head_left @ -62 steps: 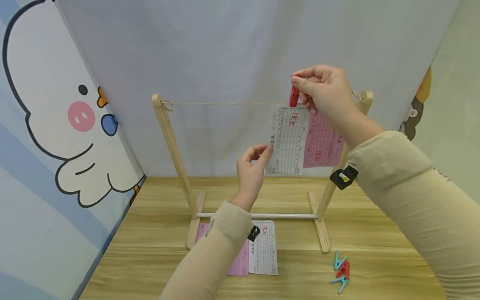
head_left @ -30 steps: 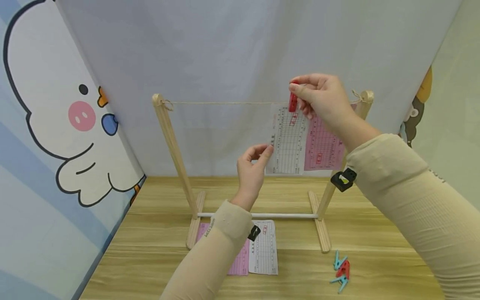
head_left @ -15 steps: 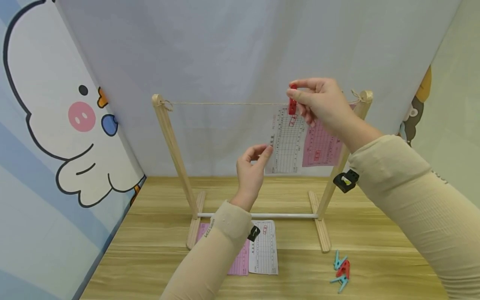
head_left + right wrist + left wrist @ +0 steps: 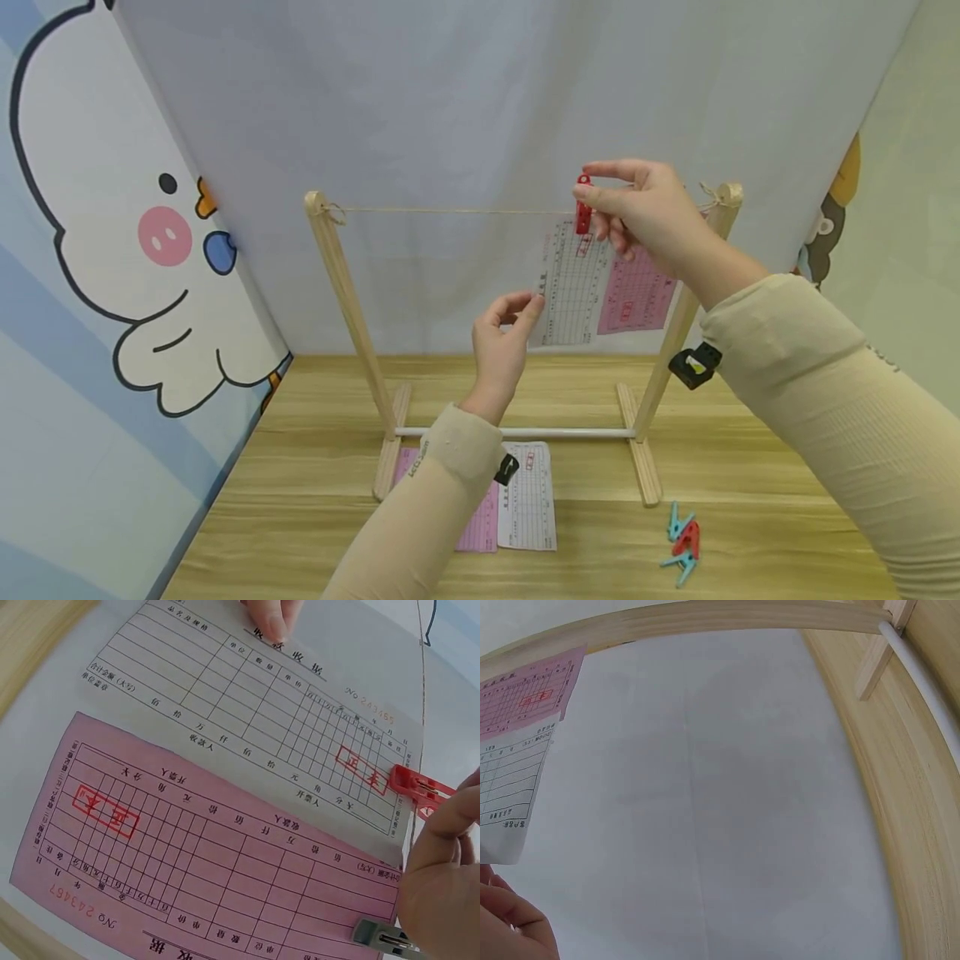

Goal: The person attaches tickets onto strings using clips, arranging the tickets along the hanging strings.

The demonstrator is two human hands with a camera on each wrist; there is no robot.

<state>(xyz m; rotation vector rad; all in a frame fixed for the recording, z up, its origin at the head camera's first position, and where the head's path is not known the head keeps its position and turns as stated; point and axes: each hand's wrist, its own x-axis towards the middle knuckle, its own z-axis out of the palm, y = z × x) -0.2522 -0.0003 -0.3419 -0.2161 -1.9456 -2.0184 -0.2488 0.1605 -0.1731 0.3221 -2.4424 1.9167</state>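
Observation:
A white receipt (image 4: 570, 287) hangs at the twine line beside a pink receipt (image 4: 637, 292). My left hand (image 4: 501, 354) pinches the white receipt's left edge between thumb and fingers. At the receipt's top, a red clip (image 4: 583, 218) stands upright over the twine, and my right hand (image 4: 652, 204) holds its upper end between thumb and index finger. In the right wrist view the jaws of the red clip (image 4: 409, 782) bite the white receipt's edge. A grey-green clip (image 4: 382, 937) grips the pink receipt there.
A wooden frame (image 4: 348, 308) with a white crossbar (image 4: 570, 432) carries the twine (image 4: 450, 210). On the table lie another white receipt (image 4: 528, 508) and a pink one (image 4: 480, 525), partly under my left sleeve. Two blue clips (image 4: 678, 523) and a red one (image 4: 687, 540) lie at front right.
My right hand has lowered the red clip from above the twine onto the receipt's top, and its thumb and index finger have parted slightly. The left hand keeps its place.

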